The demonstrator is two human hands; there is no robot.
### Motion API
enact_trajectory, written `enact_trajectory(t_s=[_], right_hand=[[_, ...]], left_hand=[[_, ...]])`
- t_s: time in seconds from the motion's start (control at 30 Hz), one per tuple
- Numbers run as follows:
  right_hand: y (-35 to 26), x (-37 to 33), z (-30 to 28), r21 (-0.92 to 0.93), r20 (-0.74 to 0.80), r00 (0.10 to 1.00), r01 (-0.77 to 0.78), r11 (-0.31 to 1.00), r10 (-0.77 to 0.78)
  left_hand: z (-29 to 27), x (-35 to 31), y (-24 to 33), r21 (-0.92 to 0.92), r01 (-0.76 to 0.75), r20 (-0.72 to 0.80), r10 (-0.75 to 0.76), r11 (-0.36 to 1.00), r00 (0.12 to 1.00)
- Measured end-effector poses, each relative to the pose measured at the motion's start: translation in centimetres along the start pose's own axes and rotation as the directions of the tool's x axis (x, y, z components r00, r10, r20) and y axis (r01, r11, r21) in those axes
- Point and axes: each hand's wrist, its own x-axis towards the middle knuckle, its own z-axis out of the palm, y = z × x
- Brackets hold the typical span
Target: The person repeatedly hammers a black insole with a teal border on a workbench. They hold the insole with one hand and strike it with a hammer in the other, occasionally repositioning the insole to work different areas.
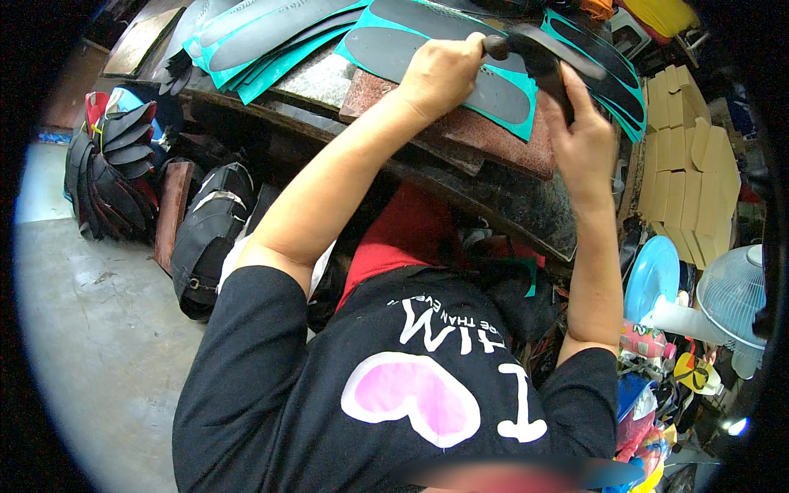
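My right hand [582,144] grips the dark handle of a hammer [538,59] over the right part of the bench. The hammer's rounded end is close against my left hand's fingers. My left hand [444,78] is closed above a teal sheet with dark grey sole shapes [501,94]; whatever its fingers hold, if anything, is hidden. This sheet lies partly on a reddish stone slab [526,156]. A grey blurred shape beside the hammer head cannot be made out clearly.
More teal sheets with sole shapes [271,41] are stacked at the left of the bench, others [620,99] at the right. Folded tan cardboard boxes [686,164] stand at the right, above a fan [731,296]. Bundled black soles [111,172] sit on the floor at left.
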Motion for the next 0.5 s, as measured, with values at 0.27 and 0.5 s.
enact_trajectory(t_s=[0.27, 0.5], right_hand=[[2.2, 0.1, -3.2, 0.044, 0.046, 0.983, -0.179, 0.983, 0.177], [-1.6, 0.5, -3.7, 0.148, -0.085, 0.989, -0.109, 0.983, 0.122]], left_hand=[[0.3, 0.1, -1.6, -0.591, 0.416, 0.072, -0.468, 0.691, 0.881], [0.0, 0.0, 0.2, -0.102, 0.053, 0.040, -0.049, 0.993, 0.998]])
